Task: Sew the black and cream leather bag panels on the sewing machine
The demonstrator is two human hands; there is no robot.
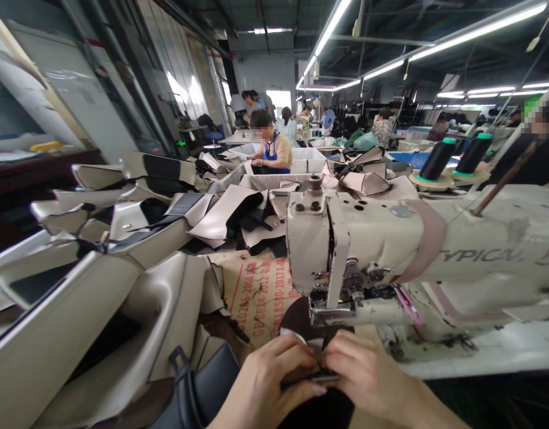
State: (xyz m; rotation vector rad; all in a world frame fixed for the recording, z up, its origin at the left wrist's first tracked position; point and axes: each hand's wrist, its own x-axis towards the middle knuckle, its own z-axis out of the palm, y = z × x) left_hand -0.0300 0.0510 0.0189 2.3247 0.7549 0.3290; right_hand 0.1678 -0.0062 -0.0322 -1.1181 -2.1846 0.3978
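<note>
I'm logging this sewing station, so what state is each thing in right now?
Left hand: pinching the dark piece.
Right hand: pinching the same piece.
Dark piece: flat under the sewing machine head.
Thread cones: upright on their stands.
Beige covers: piled at left.

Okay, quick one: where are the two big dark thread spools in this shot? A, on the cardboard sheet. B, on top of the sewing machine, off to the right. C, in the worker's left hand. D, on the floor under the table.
B: both dark thread spools stand on round bases atop the sewing machine, at upper right, far from the left hand and the right hand.
</note>
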